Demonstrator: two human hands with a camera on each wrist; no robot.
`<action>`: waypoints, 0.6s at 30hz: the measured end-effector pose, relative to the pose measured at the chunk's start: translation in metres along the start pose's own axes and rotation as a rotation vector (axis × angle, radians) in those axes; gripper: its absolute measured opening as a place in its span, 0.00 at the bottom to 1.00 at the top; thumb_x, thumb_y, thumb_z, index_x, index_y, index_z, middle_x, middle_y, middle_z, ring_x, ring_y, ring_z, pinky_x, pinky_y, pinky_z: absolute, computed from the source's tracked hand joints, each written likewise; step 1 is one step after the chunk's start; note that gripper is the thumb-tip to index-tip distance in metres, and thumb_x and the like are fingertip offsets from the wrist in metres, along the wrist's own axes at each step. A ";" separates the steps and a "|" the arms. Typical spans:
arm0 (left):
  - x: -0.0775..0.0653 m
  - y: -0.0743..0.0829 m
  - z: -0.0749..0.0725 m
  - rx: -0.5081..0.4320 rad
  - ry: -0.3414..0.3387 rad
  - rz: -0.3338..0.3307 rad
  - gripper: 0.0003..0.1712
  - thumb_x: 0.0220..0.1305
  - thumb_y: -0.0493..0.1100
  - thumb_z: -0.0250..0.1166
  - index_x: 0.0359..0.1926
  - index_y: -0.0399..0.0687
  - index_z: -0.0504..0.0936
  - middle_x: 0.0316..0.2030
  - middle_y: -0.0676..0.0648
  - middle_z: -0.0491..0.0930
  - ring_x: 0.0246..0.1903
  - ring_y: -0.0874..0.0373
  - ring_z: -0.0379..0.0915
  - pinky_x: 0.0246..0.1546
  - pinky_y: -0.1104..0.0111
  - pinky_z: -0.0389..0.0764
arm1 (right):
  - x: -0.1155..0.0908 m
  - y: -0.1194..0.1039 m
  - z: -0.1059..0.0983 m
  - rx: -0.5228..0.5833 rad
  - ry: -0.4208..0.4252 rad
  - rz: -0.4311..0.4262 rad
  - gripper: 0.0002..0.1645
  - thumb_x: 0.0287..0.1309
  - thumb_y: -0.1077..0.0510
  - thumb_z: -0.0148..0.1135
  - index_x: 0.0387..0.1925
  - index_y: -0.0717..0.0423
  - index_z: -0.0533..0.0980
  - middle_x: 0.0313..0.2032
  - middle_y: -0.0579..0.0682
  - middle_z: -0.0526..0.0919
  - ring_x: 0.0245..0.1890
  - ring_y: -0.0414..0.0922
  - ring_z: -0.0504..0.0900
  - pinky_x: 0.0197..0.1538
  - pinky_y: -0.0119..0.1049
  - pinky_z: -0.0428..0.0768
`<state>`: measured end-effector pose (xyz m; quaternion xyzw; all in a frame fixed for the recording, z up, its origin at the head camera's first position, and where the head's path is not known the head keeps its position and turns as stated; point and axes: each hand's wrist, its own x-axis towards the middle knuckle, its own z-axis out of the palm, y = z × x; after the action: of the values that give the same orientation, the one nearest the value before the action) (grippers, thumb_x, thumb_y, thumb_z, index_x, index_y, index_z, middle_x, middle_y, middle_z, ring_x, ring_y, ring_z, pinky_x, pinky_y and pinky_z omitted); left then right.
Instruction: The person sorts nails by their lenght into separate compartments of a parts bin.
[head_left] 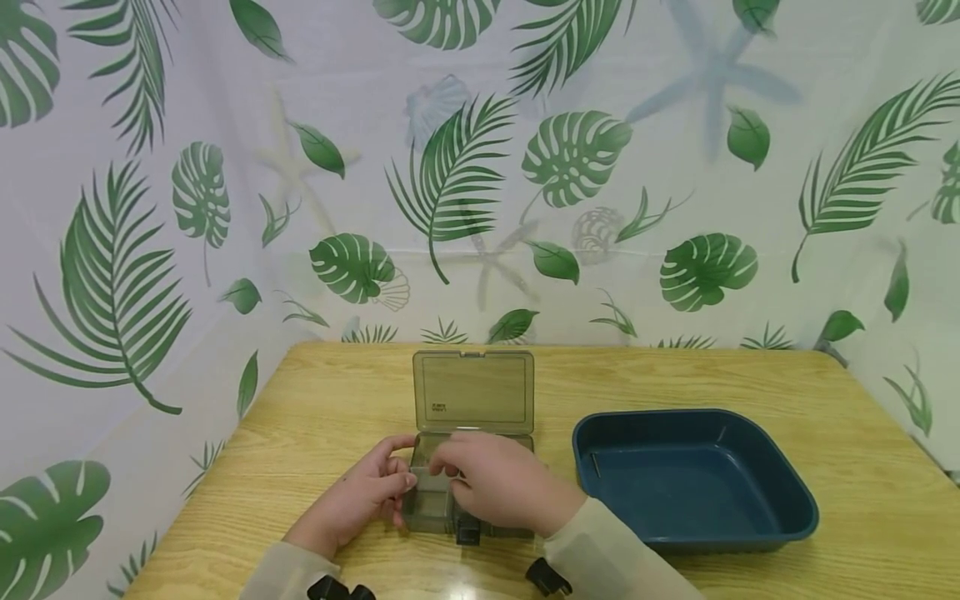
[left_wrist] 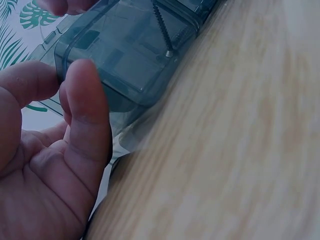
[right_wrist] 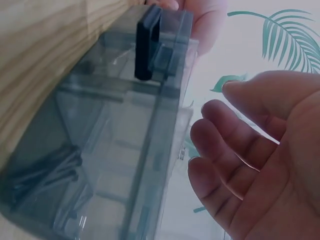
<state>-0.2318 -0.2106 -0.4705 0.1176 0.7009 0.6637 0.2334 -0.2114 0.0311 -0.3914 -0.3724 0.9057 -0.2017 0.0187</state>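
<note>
A clear grey compartment box (head_left: pixel 429 518) lies on the table with its hinged lid (head_left: pixel 474 392) raised at the back. My left hand (head_left: pixel 367 492) grips the box's left side, thumb at the wall. Over the compartments hovers my right hand (head_left: pixel 498 479), its fingers loosely bent; the right wrist view shows nothing between them. In the left wrist view a dark screw (left_wrist: pixel 162 30) leans inside a compartment. Several dark screws (right_wrist: pixel 45 175) lie together in another compartment in the right wrist view. A black latch (head_left: pixel 468 530) sticks out at the box's front.
To the right of the box stands a deep blue tray (head_left: pixel 690 533), with one small screw (head_left: pixel 596 464) by its left wall. The wooden table (head_left: pixel 247 467) is backed by a leaf-patterned sheet (head_left: pixel 480 208).
</note>
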 end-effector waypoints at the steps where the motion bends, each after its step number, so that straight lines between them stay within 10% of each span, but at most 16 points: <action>1: 0.000 0.000 0.000 -0.001 0.001 -0.001 0.38 0.74 0.40 0.60 0.77 0.45 0.51 0.34 0.46 0.69 0.24 0.56 0.69 0.27 0.62 0.83 | -0.001 0.001 -0.001 -0.001 0.000 0.002 0.15 0.63 0.63 0.63 0.49 0.45 0.83 0.39 0.38 0.80 0.37 0.32 0.77 0.39 0.31 0.80; 18: 0.001 -0.001 0.003 0.014 0.028 0.013 0.36 0.73 0.36 0.58 0.76 0.42 0.53 0.33 0.46 0.70 0.24 0.57 0.68 0.25 0.63 0.82 | -0.042 0.035 -0.022 -0.014 0.044 0.121 0.15 0.65 0.58 0.65 0.53 0.43 0.81 0.49 0.40 0.80 0.52 0.42 0.79 0.48 0.43 0.82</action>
<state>-0.2310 -0.2081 -0.4715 0.1143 0.7081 0.6617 0.2184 -0.2083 0.0899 -0.3896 -0.3124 0.9282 -0.2019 0.0086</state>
